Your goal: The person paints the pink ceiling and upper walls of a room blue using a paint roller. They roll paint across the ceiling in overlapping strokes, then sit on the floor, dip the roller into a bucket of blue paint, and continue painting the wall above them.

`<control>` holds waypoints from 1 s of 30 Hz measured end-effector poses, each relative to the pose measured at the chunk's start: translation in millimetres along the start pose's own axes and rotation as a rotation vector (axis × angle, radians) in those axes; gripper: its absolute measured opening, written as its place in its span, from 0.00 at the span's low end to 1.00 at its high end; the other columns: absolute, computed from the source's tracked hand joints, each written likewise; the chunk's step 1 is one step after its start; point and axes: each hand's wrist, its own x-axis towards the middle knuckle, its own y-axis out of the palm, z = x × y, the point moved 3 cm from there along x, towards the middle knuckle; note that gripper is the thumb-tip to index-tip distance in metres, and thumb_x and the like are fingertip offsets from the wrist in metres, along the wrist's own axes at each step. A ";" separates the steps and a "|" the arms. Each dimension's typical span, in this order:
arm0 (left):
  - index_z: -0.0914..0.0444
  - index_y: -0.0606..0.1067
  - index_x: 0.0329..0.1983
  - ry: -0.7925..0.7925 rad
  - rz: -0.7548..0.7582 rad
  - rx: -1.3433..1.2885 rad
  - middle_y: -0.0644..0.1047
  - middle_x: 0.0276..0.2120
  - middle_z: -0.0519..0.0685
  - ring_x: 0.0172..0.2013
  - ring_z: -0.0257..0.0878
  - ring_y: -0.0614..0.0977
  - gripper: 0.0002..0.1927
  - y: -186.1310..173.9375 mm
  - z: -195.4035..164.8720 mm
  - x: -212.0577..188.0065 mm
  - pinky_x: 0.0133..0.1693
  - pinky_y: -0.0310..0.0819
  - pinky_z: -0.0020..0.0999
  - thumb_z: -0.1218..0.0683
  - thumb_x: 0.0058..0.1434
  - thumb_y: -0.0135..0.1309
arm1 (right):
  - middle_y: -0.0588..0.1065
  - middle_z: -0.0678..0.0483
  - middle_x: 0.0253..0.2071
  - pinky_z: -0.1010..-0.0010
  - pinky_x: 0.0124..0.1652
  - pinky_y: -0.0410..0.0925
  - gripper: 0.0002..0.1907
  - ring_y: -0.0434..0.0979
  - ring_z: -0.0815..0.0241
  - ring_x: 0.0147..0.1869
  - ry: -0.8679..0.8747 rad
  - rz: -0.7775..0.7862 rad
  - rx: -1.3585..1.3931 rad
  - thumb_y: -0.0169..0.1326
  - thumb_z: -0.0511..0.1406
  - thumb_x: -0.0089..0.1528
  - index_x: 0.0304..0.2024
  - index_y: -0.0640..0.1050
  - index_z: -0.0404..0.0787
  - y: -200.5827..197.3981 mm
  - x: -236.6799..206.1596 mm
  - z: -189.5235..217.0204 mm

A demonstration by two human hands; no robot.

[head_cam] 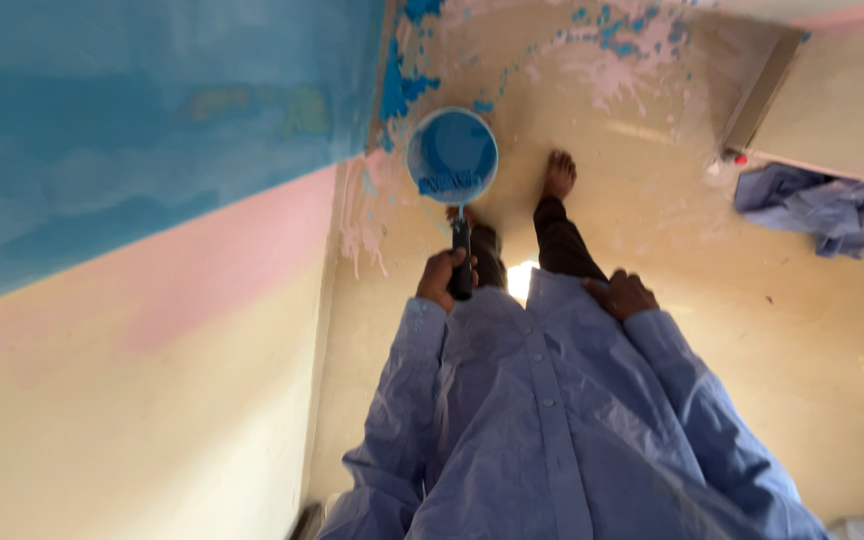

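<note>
I look straight down my light blue shirt. My left hand is shut around a dark handle whose far end dips into a round bucket of blue paint standing on the floor by the wall. The tool's head is covered in paint and its kind is unclear. My right hand rests on my shirt at the thigh, fingers loosely curled, holding nothing. One bare foot shows beyond the dark trouser leg, right of the bucket.
The wall on the left is painted blue above, pink in the middle and cream below. Blue and pink paint splatters mark the floor near the bucket. A crumpled blue cloth lies at the right, by a doorway edge.
</note>
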 end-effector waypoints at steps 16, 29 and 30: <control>0.72 0.69 0.53 -0.117 -0.156 -0.060 0.77 0.36 0.60 0.25 0.49 0.75 0.17 -4.9 -2.2 115.1 0.23 0.71 0.43 0.57 0.66 0.55 | 0.72 0.45 0.59 0.54 0.54 0.70 0.35 0.75 0.44 0.58 -0.400 0.295 0.063 0.51 0.58 0.60 0.61 0.73 0.45 69.0 -45.3 116.7; 0.70 0.70 0.51 -0.201 -0.221 0.049 0.77 0.37 0.58 0.26 0.47 0.75 0.15 -41.0 2.5 165.8 0.24 0.71 0.42 0.57 0.66 0.54 | 0.74 0.50 0.37 0.59 0.49 0.68 0.12 0.74 0.50 0.45 -0.856 0.601 0.293 0.55 0.41 0.64 0.33 0.79 0.38 120.5 -79.6 162.5; 0.71 0.71 0.51 -0.183 -0.208 0.071 0.77 0.37 0.58 0.25 0.47 0.75 0.15 -39.5 1.6 168.5 0.24 0.70 0.42 0.57 0.67 0.54 | 0.73 0.50 0.36 0.59 0.49 0.68 0.13 0.75 0.50 0.45 -0.833 0.706 0.295 0.55 0.40 0.65 0.32 0.79 0.37 112.9 -93.6 158.8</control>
